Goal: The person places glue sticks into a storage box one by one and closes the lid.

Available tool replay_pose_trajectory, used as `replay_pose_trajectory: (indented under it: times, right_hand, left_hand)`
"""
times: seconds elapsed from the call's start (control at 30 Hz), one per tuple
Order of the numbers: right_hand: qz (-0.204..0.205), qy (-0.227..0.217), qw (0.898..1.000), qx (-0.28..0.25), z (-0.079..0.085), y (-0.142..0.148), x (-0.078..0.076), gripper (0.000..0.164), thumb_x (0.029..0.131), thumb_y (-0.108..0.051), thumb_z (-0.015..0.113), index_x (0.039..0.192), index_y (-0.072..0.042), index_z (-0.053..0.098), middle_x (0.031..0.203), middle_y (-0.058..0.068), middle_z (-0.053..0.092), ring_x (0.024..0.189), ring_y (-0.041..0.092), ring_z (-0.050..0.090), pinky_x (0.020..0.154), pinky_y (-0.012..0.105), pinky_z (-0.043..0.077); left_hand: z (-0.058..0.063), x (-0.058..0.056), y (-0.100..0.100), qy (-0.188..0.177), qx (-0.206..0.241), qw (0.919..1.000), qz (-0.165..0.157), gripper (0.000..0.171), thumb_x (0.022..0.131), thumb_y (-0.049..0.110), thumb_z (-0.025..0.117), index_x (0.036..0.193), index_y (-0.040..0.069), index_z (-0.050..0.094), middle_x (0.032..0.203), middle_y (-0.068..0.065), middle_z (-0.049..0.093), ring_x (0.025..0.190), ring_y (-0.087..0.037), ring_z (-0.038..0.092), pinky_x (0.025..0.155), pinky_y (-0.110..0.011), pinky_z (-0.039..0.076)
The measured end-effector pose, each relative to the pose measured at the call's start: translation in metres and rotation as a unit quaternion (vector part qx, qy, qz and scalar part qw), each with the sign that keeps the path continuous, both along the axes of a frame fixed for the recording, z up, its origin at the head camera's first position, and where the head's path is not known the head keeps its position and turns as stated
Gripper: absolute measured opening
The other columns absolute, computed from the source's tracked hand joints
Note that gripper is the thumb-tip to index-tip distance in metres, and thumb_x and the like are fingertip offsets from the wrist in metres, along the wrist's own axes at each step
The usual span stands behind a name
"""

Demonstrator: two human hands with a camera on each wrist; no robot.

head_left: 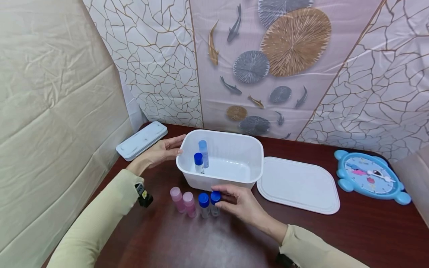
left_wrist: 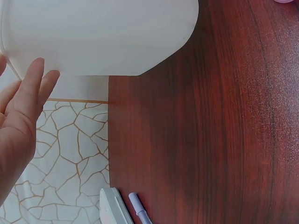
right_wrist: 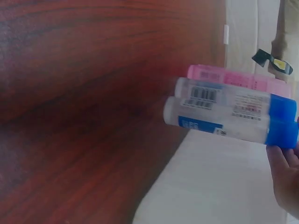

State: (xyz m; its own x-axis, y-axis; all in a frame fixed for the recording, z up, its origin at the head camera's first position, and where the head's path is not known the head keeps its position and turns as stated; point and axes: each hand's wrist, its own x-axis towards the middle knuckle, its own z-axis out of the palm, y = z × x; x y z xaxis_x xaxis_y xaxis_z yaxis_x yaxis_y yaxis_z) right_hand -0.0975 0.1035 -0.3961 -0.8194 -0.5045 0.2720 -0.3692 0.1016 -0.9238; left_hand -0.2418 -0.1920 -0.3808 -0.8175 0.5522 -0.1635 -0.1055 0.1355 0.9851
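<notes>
Right hand [head_left: 242,203] pinching the blue cap [head_left: 215,195] of a clear bottle [right_wrist: 238,126], upright before the tub [head_left: 231,144], away from the far edge of the table [head_left: 161,238]; left hand [head_left: 160,152] touching the tub, fingers extended. Probably light, stiff, slippery plastic; best held by the cap.

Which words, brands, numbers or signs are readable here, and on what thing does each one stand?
None is readable.
Blue-capped tubes: barcode, blue label and small print, too blurred.
Pink tube: small print, too blurred.
Dark-capped tube in the box: label, too small.
Clock: face markings, too small.
</notes>
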Motion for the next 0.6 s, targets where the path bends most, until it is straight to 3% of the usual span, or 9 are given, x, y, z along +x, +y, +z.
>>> replay_pose_trajectory:
  times: [0.4,0.5,0.6]
  right_hand:
    - [-0.023,0.021,0.999,0.025,-0.008,0.002,0.002,0.031,0.079,0.004,0.070,0.109,0.007,0.064,0.104,0.018,0.065,0.095,0.019,0.066,0.082,0.029,0.055]
    - [-0.021,0.025,0.999,0.034,-0.002,0.009,0.004,0.028,0.080,0.001,0.071,0.107,0.005,0.064,0.101,0.017,0.066,0.092,0.014,0.065,0.081,0.028,0.056]
    - [-0.018,0.013,0.999,0.039,0.015,0.019,0.004,0.028,0.082,-0.002,0.070,0.108,0.006,0.064,0.100,0.018,0.067,0.091,0.010,0.065,0.079,0.027,0.056]
  left_hand:
    - [-0.001,0.001,0.000,-0.010,0.004,0.9999,0.004,0.067,0.093,0.002,0.054,0.150,0.007,0.020,0.154,-0.015,0.025,0.138,-0.033,0.030,0.099,-0.037,0.045]
    - [-0.001,0.001,0.000,-0.010,0.004,0.9999,0.003,0.067,0.093,0.002,0.054,0.150,0.007,0.020,0.154,-0.015,0.024,0.138,-0.033,0.030,0.099,-0.037,0.045]
    - [-0.001,0.001,0.000,-0.008,0.006,0.9999,0.003,0.067,0.093,0.002,0.055,0.150,0.007,0.020,0.154,-0.015,0.024,0.138,-0.033,0.030,0.100,-0.038,0.043]
